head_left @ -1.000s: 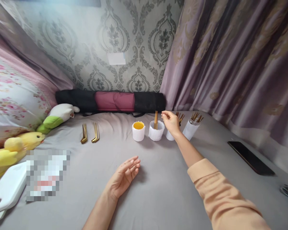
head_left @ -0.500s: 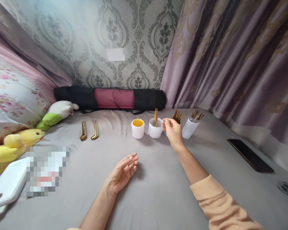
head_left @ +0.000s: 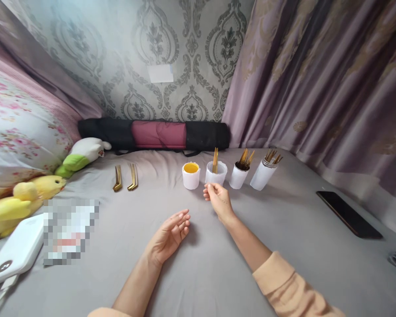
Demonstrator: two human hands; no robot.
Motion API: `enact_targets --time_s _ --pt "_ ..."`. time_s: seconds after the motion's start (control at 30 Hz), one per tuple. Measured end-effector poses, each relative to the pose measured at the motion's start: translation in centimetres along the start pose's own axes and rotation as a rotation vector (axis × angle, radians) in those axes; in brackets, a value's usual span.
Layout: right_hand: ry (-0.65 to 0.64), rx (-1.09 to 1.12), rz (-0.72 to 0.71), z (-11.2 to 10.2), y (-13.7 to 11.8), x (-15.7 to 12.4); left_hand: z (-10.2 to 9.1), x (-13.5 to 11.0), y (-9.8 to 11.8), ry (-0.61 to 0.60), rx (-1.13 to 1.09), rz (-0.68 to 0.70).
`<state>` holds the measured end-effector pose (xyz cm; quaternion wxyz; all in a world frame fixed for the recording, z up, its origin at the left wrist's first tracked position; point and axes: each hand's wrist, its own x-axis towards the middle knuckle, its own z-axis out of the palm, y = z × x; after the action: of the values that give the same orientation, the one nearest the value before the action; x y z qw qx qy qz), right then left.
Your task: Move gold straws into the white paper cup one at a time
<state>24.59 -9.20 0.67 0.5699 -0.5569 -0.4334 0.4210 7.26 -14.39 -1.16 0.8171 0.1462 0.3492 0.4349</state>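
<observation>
My left hand (head_left: 171,233) lies palm inward above the grey sheet, fingers loosely apart, holding nothing. My right hand (head_left: 219,200) is closed in a pinch in front of a white-wrapped cup (head_left: 216,179); I cannot make out anything between its fingertips. Thin golden-brown sticks (head_left: 215,159) stand upright in that cup. Left of it is a white cup with a yellow inside (head_left: 191,179). To the right stand a short white-wrapped jar (head_left: 238,178) and a taller, leaning one (head_left: 262,177), both filled with similar thin sticks.
Two bundles of bent golden sticks (head_left: 118,178) lie to the left. A black phone (head_left: 348,214) rests at right. At left are plush toys (head_left: 36,189), a white power bank (head_left: 16,248) and a blurred packet (head_left: 71,233). A rolled black-and-maroon bag (head_left: 158,134) lies along the wall.
My right hand has moved left and toward me, from beside the short jar to in front of the cup with upright sticks, uncovering the jar. My left hand has stayed put.
</observation>
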Motion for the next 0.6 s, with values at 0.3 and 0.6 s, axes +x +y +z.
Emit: enact_targets --time_s 0.3,0.6 --pt "-0.054 -0.042 0.011 1.1 2.7 -0.7 0.0 0.0 0.0 -0.005 0.001 0.002" --pt "-0.075 -0.171 -0.051 1.0 4.4 -0.9 0.3 0.2 0.3 0.019 0.011 0.007"
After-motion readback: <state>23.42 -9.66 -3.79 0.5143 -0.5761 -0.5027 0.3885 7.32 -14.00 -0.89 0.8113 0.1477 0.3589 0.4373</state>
